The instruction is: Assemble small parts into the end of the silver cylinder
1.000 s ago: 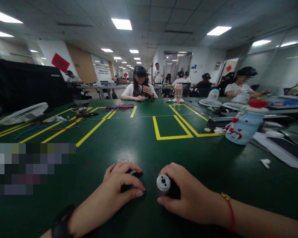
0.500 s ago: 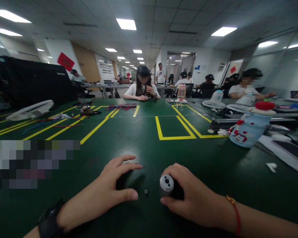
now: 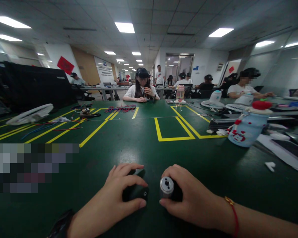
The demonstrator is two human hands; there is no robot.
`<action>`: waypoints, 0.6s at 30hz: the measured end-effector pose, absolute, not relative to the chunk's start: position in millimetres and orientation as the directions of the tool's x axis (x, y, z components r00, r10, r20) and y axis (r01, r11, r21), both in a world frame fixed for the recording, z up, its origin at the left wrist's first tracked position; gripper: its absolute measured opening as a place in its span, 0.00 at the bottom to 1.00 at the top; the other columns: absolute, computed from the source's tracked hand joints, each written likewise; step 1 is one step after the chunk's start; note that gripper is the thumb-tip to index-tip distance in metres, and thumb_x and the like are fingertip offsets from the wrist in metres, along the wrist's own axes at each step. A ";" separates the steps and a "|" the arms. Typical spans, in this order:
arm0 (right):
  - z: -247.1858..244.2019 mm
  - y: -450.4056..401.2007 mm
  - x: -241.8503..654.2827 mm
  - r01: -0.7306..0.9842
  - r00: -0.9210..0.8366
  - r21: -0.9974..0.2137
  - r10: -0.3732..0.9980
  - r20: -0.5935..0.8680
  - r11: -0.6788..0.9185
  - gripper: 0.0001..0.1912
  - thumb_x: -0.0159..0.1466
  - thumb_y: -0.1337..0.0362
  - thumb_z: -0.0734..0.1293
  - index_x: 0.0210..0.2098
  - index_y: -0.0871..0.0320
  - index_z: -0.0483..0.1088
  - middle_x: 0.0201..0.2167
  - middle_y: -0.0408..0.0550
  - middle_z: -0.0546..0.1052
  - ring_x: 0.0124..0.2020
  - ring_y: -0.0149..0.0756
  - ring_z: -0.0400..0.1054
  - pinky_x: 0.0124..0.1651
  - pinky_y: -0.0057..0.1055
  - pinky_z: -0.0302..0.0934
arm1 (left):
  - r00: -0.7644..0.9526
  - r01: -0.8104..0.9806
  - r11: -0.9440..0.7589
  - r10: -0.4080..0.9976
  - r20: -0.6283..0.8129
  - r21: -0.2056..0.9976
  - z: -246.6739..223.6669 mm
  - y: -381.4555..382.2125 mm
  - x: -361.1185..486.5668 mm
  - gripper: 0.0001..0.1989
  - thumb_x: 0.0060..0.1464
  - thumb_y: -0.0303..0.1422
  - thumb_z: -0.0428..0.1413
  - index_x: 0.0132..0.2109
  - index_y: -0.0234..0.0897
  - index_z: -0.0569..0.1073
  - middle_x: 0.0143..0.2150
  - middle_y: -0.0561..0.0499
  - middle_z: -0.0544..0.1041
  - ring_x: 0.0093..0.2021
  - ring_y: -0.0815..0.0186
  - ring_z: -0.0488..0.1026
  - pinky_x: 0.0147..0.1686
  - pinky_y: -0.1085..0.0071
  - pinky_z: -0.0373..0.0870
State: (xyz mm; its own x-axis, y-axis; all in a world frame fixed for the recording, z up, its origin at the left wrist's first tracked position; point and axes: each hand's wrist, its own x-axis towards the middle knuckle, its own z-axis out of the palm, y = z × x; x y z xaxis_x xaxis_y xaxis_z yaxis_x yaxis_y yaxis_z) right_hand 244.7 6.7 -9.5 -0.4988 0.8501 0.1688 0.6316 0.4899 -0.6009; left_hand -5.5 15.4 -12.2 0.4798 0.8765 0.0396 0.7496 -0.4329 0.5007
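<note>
My right hand (image 3: 188,195) is wrapped round a silver cylindrical motor (image 3: 167,185). The motor stands upright on the green table, its round end face with dark holes turned up. My left hand (image 3: 123,190) holds nothing; its thumb and forefinger curve apart, one on either side of a tiny metal ring-shaped part (image 3: 145,193). This part rests on the table a little left of the motor, and I see a narrow gap between it and the fingertips.
A light blue bottle with a red top (image 3: 249,127) stands at the right, near a white scrap (image 3: 270,166). Wires (image 3: 120,108) and a white fan (image 3: 31,114) lie farther back. Across the table sits a person (image 3: 142,87). Yellow tape (image 3: 176,139) marks the tabletop (image 3: 129,145).
My left hand has moved right and toward me, bringing its thumb and forefinger closer together around the tiny metal part. My right hand and the motor have stayed put.
</note>
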 end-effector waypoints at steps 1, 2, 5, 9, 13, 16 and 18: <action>-9.6 6.9 244.6 0.632 -0.498 -0.599 0.850 0.171 0.491 0.13 0.53 0.66 0.71 0.37 0.57 0.66 0.36 0.46 0.70 0.36 0.39 0.61 0.39 0.36 0.56 | 0.477 0.753 -0.432 0.878 0.041 0.496 -12.7 15.0 -4.4 0.11 0.52 0.42 0.62 0.44 0.55 0.77 0.64 0.53 0.66 0.64 0.47 0.58 0.63 0.36 0.41; -9.7 7.1 244.5 0.631 -0.500 -0.599 0.849 0.173 0.493 0.13 0.53 0.66 0.71 0.37 0.57 0.66 0.36 0.46 0.70 0.36 0.39 0.61 0.39 0.36 0.56 | 0.472 0.757 -0.430 0.880 0.044 0.492 -13.2 14.7 -3.8 0.11 0.52 0.43 0.62 0.44 0.55 0.77 0.63 0.53 0.66 0.64 0.48 0.58 0.63 0.36 0.40; -9.5 8.0 244.1 0.624 -0.506 -0.599 0.844 0.179 0.501 0.13 0.53 0.66 0.71 0.37 0.57 0.66 0.35 0.45 0.70 0.36 0.39 0.61 0.38 0.36 0.56 | 0.459 0.762 -0.417 0.888 0.041 0.495 -13.8 15.1 -3.6 0.11 0.52 0.43 0.62 0.44 0.55 0.77 0.62 0.53 0.67 0.64 0.49 0.59 0.63 0.36 0.38; -9.0 8.7 243.8 0.623 -0.506 -0.598 0.843 0.182 0.504 0.13 0.53 0.66 0.71 0.37 0.57 0.66 0.35 0.45 0.70 0.36 0.39 0.61 0.39 0.35 0.56 | 0.436 0.775 -0.391 0.899 0.028 0.496 -13.5 15.5 -1.4 0.08 0.51 0.41 0.63 0.41 0.53 0.78 0.61 0.52 0.69 0.63 0.48 0.61 0.62 0.35 0.39; -9.2 8.2 243.8 0.618 -0.515 -0.586 0.833 0.202 0.524 0.13 0.53 0.67 0.71 0.37 0.57 0.66 0.35 0.45 0.70 0.36 0.39 0.61 0.39 0.35 0.55 | 0.412 0.772 -0.386 0.909 0.064 0.505 -15.7 14.2 2.8 0.03 0.53 0.37 0.62 0.37 0.50 0.79 0.58 0.52 0.71 0.61 0.49 0.63 0.61 0.37 0.46; -9.2 7.1 243.7 0.621 -0.509 -0.583 0.835 0.208 0.524 0.13 0.53 0.67 0.71 0.37 0.57 0.65 0.35 0.45 0.70 0.36 0.38 0.61 0.39 0.35 0.55 | 0.400 0.705 -0.422 0.900 0.172 0.569 -13.4 14.5 7.0 0.05 0.57 0.34 0.58 0.40 0.49 0.78 0.57 0.51 0.72 0.59 0.51 0.65 0.59 0.43 0.56; -9.6 7.0 243.7 0.626 -0.504 -0.578 0.837 0.213 0.524 0.13 0.53 0.66 0.71 0.36 0.57 0.65 0.35 0.45 0.70 0.36 0.38 0.61 0.38 0.35 0.55 | 0.387 0.647 -0.472 0.880 0.276 0.599 -6.8 15.3 12.5 0.08 0.59 0.33 0.55 0.42 0.49 0.78 0.56 0.51 0.71 0.58 0.53 0.65 0.57 0.48 0.61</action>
